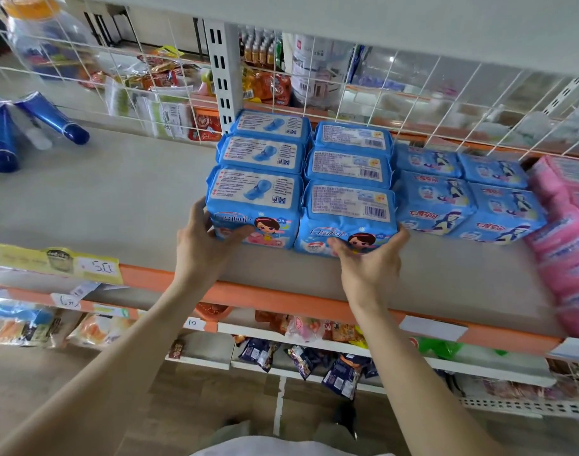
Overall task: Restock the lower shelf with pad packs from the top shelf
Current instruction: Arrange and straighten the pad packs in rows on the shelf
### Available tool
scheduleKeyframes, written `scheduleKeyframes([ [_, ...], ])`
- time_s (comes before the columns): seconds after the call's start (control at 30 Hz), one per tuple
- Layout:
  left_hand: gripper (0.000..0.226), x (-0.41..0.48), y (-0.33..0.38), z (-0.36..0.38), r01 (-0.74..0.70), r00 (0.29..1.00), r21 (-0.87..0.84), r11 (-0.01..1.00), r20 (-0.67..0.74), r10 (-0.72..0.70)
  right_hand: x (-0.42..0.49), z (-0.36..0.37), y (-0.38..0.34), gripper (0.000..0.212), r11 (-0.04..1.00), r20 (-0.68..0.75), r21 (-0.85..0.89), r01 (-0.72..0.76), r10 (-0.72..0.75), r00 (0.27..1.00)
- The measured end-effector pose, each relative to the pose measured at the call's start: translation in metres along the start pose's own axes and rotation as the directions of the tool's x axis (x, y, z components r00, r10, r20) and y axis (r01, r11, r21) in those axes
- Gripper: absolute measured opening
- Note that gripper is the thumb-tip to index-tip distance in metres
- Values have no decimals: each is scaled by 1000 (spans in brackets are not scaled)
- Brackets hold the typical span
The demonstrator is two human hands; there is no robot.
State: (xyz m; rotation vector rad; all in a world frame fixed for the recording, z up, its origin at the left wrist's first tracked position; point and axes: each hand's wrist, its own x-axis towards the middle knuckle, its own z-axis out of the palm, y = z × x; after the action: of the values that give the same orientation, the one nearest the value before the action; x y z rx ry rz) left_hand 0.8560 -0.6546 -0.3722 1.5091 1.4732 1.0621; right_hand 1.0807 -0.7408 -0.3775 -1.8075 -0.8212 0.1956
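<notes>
Two rows of blue pad packs stand on the grey shelf (117,199), three deep each. My left hand (204,240) grips the front left pack (253,202), thumb across its face and fingers round its left side. My right hand (368,260) holds the front right pack (347,215) from below and the front, fingers curled against its right lower edge. Both front packs touch each other and rest on the shelf.
Flatter blue packs (469,195) lie to the right, then pink packs (567,245) at the far right. Blue tubes (51,116) lie at the left. A white wire grid (413,103) backs the shelf. An orange rail (281,297) edges its front, with snack shelves below.
</notes>
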Motion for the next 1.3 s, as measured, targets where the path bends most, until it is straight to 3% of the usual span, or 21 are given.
scheduleKeyframes([
  [0.23,75,-1,0,3,-39,998,86,996,-52,43,1,-3,-1,93,999,25,32,-30,29,999],
  [0.37,111,-14,8,5,-180,980,175,968,-55,192,0,-12,1,121,997,45,59,50,-52,998],
  [0.47,115,-17,11,11,-357,926,282,890,-19,377,-2,-14,-4,120,972,33,-88,218,-216,976],
  [0.53,105,-16,13,16,-403,908,323,856,21,419,-1,-12,-11,114,941,93,-212,266,-251,963],
  [0.73,74,-11,24,28,-319,931,426,846,-23,363,5,-5,-11,95,910,120,-273,313,-291,949],
  [1.3,75,-3,21,31,-294,931,569,768,-11,364,8,1,-8,89,912,90,-265,313,-299,950],
])
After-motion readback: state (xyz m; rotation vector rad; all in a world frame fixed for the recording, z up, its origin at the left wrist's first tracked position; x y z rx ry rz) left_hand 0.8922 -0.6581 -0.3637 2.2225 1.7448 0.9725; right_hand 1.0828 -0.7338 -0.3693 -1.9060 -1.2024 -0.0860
